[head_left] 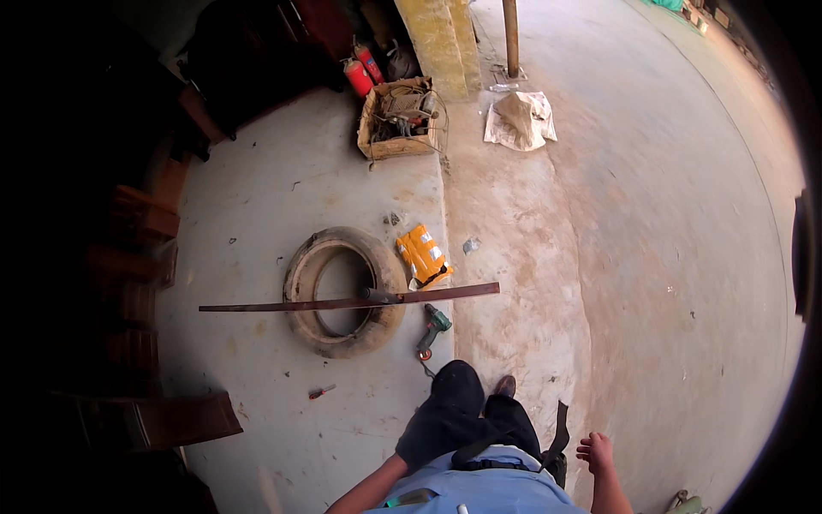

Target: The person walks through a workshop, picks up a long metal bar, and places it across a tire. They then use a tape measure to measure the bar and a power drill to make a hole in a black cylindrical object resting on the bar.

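My right hand hangs at my right side with nothing in it, its fingers loosely bent and apart. My left forearm reaches down to my dark trousers, where the hand itself is hidden. Ahead of my feet, a long dark-brown bar lies across a worn tyre flat on the floor. A dark grey cylindrical piece sits on the bar. Near my knee is a green and black power drill. An orange package with silvery patches lies just beyond the bar.
A small red-handled tool lies left of my legs. Further off stand a wooden crate of metal parts, red fire extinguishers, a yellowish pillar and a pole. A whitish sack lies nearby. Dark furniture lines the left.
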`<action>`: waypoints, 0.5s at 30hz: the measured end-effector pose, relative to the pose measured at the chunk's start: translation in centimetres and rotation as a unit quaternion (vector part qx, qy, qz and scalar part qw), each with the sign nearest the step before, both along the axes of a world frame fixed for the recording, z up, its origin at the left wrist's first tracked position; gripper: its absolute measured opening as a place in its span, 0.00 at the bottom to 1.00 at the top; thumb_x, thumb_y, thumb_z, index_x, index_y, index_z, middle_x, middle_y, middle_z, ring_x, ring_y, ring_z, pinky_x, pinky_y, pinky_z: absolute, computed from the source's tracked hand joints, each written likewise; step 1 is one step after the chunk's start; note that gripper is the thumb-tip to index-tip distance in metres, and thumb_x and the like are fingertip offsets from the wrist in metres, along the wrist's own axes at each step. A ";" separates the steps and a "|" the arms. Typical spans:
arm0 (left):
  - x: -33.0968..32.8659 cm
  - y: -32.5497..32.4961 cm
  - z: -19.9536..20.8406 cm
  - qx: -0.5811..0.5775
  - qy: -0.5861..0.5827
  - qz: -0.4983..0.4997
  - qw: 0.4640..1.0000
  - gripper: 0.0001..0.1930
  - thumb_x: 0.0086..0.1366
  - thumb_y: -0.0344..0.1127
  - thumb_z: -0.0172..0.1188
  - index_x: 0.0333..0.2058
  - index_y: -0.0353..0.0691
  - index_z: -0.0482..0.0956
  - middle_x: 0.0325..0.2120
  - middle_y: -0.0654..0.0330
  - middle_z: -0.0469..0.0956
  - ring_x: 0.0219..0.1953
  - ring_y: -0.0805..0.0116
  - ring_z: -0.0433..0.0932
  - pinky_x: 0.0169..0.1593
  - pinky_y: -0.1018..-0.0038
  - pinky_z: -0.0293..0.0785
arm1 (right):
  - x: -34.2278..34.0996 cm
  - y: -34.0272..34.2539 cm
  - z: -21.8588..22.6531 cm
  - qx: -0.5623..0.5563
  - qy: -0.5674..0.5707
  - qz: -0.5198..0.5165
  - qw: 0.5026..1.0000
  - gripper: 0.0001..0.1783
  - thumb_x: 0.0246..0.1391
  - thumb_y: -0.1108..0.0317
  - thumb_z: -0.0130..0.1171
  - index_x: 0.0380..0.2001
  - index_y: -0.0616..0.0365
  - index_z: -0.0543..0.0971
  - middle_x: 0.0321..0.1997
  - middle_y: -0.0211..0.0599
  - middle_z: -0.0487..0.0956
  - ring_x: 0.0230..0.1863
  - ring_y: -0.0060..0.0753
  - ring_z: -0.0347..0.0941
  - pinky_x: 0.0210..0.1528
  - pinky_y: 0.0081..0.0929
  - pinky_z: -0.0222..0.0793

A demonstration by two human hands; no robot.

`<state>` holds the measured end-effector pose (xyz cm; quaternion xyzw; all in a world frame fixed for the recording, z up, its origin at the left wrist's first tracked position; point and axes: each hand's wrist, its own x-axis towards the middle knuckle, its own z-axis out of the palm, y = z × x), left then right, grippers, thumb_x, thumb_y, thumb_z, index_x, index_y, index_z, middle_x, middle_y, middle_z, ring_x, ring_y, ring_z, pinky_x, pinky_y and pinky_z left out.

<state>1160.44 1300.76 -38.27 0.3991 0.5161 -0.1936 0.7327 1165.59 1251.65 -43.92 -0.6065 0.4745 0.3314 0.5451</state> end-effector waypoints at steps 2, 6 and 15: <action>2.2 -1.9 -1.4 -0.013 -0.008 -0.003 1.000 0.27 0.66 0.53 0.63 0.56 0.39 0.79 0.42 0.56 0.83 0.40 0.66 0.81 0.44 0.67 0.78 | 4.0 0.2 0.1 0.014 -0.022 0.034 0.999 0.18 0.68 0.59 0.49 0.52 0.62 0.71 0.41 0.46 0.79 0.30 0.40 0.79 0.28 0.38 0.79; 6.2 -4.7 -5.1 -0.044 -0.009 0.003 0.999 0.26 0.66 0.52 0.63 0.55 0.40 0.79 0.42 0.54 0.83 0.40 0.65 0.82 0.44 0.66 0.78 | 12.6 1.6 1.9 0.020 -0.066 0.115 0.991 0.19 0.69 0.58 0.51 0.51 0.62 0.73 0.39 0.44 0.80 0.30 0.37 0.80 0.29 0.36 0.79; 14.8 -7.4 -11.7 -0.073 0.023 0.017 0.997 0.25 0.65 0.50 0.63 0.55 0.41 0.80 0.40 0.51 0.83 0.41 0.62 0.83 0.45 0.64 0.79 | 28.2 0.3 5.2 -0.038 -0.037 0.194 0.979 0.17 0.67 0.60 0.51 0.49 0.63 0.75 0.38 0.44 0.81 0.29 0.37 0.81 0.28 0.36 0.79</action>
